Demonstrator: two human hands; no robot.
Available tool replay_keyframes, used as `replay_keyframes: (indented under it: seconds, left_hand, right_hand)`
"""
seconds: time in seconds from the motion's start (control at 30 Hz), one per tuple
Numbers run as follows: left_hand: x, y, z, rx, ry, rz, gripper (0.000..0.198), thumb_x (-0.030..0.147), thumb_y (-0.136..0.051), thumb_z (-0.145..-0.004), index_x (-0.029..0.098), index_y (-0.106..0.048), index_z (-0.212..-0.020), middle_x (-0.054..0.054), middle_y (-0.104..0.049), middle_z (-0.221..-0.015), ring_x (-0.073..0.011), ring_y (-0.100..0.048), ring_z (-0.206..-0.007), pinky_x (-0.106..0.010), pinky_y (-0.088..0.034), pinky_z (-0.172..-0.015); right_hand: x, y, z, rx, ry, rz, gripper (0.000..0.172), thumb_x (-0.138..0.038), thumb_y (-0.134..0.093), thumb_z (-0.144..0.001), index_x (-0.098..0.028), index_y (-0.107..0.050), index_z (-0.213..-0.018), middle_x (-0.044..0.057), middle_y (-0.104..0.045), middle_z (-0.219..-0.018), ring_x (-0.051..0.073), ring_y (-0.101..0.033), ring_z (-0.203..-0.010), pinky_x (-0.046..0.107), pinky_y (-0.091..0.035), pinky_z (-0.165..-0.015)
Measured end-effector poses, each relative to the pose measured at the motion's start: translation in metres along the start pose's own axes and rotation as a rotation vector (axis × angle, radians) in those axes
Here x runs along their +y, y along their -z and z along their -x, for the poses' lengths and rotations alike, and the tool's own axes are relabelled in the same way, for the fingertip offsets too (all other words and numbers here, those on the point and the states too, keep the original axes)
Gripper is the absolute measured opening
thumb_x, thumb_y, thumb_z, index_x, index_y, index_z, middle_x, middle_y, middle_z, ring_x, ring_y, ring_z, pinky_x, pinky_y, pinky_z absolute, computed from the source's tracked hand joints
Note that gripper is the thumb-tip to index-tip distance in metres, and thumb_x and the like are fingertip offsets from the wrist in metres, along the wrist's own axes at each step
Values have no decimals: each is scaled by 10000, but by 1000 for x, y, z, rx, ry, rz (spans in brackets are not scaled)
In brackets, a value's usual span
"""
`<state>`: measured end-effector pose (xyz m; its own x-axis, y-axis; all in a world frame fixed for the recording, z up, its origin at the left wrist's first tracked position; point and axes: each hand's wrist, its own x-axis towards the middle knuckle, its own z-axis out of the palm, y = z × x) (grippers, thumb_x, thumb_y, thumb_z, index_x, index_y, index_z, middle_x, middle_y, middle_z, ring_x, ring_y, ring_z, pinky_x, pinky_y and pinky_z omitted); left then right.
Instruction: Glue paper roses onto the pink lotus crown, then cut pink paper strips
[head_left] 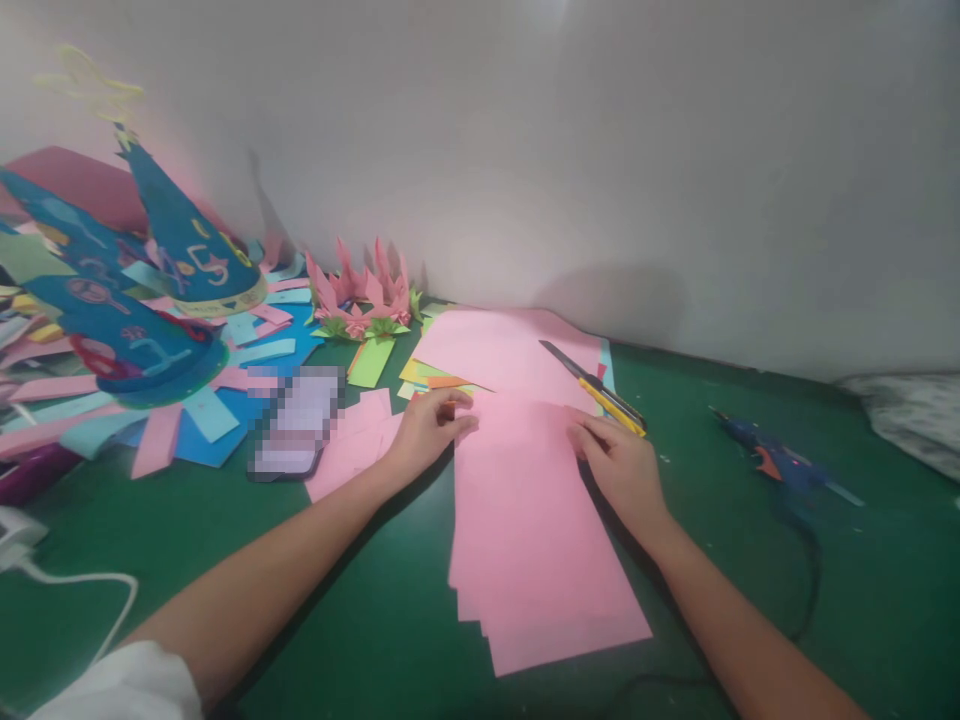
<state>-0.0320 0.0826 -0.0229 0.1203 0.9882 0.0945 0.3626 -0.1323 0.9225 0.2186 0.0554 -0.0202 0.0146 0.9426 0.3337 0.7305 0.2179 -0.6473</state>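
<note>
A stack of pink paper sheets (532,530) lies on the green table (862,590) in front of me. My left hand (429,428) rests on the stack's upper left corner, fingers curled and pressed on the paper. My right hand (622,462) sits at the stack's upper right edge, its fingers pinching the top sheet. A yellow utility knife (596,388) with its blade out lies just beyond my right hand, on more pink paper (502,350).
Blue paper cone hats (187,250) and strips of coloured paper crowd the left. A phone (296,420) lies left of my left hand. Pink paper flowers (364,290) stand by the wall. A blue glue gun (780,462) lies at right. A white cable (67,580) runs at lower left.
</note>
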Motion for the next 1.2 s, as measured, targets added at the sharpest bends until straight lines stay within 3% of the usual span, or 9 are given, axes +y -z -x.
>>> replay_keyframes:
  seconds: [0.1,0.2,0.37,0.53,0.67,0.77,0.9,1.07,1.2]
  left_hand:
    - [-2,-2,2,-8,8,42,316,280,-711,-654,169,-610,-933,-46,-620,-962,-96,-518,-645,-229,-437,-580]
    - [-6,-3,3,-33,10,98,388,245,-713,-646,179,-579,-1004,-51,-590,-1029,-85,-503,-664,-213,-426,-574]
    - [-8,0,1,-83,20,174,342,210,-673,-680,168,-554,-998,69,-392,-620,-61,-362,-527,-195,-311,-497]
    - [-9,6,0,-67,19,215,262,222,-624,-716,174,-549,-963,75,-366,-586,-74,-401,-542,-212,-338,-533]
    - [-17,8,0,-57,-4,125,290,192,-582,-744,192,-545,-1032,35,-522,-680,-97,-519,-620,-239,-427,-607]
    - [-18,8,3,-65,-66,62,379,143,-571,-743,208,-522,-1114,-27,-617,-930,-146,-606,-831,-304,-491,-751]
    - [-7,9,9,47,-253,-101,377,115,-604,-722,216,-553,-1081,-90,-478,-1296,-240,-412,-1257,-408,-420,-977]
    - [0,1,11,54,-186,60,342,207,-578,-805,198,-502,-1138,-103,-524,-1182,-184,-553,-1048,-364,-482,-891]
    - [1,-9,11,13,-64,183,406,267,-625,-780,171,-470,-1143,-117,-523,-1185,-181,-560,-1019,-344,-479,-870]
  right_hand:
    - [0,0,1,28,-74,-24,294,-374,-536,-803,-193,-665,-996,28,-689,-738,186,-620,-633,320,-477,-631]
    - [-1,2,2,21,-117,-57,223,-394,-557,-795,-196,-648,-841,8,-668,-672,176,-616,-585,295,-462,-582]
    - [1,5,0,3,6,26,232,-361,-504,-836,-205,-662,-768,27,-674,-727,200,-618,-693,327,-463,-660]
    - [6,5,-1,1,125,59,258,-276,-452,-849,-222,-703,-863,55,-678,-848,215,-609,-815,357,-468,-738]
    - [11,4,-2,-37,133,60,276,-254,-445,-846,-240,-709,-925,48,-666,-836,213,-601,-814,357,-472,-735]
    - [13,3,-2,-36,118,60,278,-282,-455,-847,-223,-700,-967,54,-666,-860,215,-598,-827,365,-471,-758]
    - [10,3,-1,44,9,47,363,-332,-527,-820,-192,-623,-1141,36,-653,-818,182,-585,-693,344,-486,-696]
    - [-1,4,4,79,25,-66,192,-353,-566,-810,-202,-678,-844,44,-677,-850,189,-611,-770,326,-503,-709]
    - [-8,1,8,141,-72,-267,187,-370,-605,-794,-196,-671,-813,40,-675,-824,186,-627,-759,329,-533,-700]
